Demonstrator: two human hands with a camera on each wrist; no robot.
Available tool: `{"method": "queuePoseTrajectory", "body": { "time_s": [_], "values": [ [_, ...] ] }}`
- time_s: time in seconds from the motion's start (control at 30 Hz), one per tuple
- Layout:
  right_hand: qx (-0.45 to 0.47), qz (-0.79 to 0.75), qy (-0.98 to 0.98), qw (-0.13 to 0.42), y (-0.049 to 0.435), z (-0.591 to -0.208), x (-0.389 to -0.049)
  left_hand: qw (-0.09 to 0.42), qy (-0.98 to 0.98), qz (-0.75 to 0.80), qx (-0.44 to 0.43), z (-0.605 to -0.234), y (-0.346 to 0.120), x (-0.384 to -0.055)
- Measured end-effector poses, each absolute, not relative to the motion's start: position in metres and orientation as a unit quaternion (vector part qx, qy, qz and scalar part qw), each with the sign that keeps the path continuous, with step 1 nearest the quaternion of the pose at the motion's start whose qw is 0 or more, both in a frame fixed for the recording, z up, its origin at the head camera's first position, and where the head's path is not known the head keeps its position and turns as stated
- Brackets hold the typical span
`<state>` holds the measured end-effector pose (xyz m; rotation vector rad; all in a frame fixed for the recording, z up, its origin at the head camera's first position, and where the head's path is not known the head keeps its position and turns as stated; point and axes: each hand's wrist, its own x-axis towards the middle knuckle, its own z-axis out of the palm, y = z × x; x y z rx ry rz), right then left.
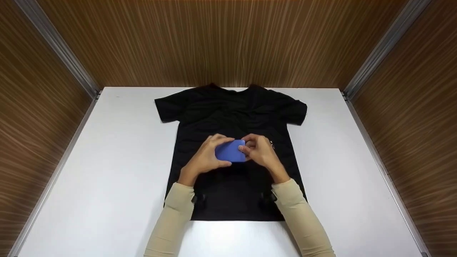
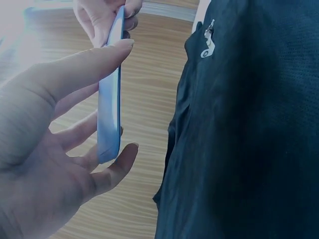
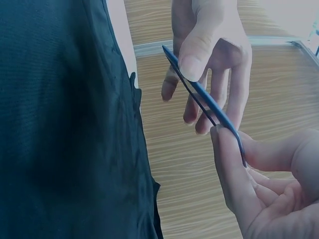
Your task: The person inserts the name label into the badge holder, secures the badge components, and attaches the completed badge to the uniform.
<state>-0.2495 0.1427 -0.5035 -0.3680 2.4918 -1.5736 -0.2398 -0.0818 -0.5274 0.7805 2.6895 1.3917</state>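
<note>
A flat blue case [image 1: 228, 151] with rounded corners is held level above a black T-shirt [image 1: 232, 192]. My left hand [image 1: 207, 155] grips it from the left, thumb on the near edge and fingers along the far edge. At its right end, my right hand [image 1: 262, 151] pinches a corner between thumb and fingers. Seen edge-on in the right wrist view, the case [image 3: 214, 107] shows two thin layers with a narrow gap between them. What lies inside cannot be made out. A small shiny metal piece [image 2: 208, 45] lies on the shirt, partly behind the right hand in the head view.
The T-shirt lies spread flat on a white table [image 1: 107, 160], its neck at the back edge and sleeves out to both sides. Wood-grain panels [image 1: 228, 43] with metal edge strips stand behind and at both sides.
</note>
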Motion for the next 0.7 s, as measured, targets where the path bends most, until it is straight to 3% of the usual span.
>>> {"method": "queuePoseTrajectory", "body": {
  "time_s": [0.7],
  "values": [
    [-0.136,-0.558,0.811,0.109,0.1469,-0.5104,-0.2559,-0.009,0.851,0.451,0.267,-0.5324,-0.0809,-0.2437]
  ]
}}
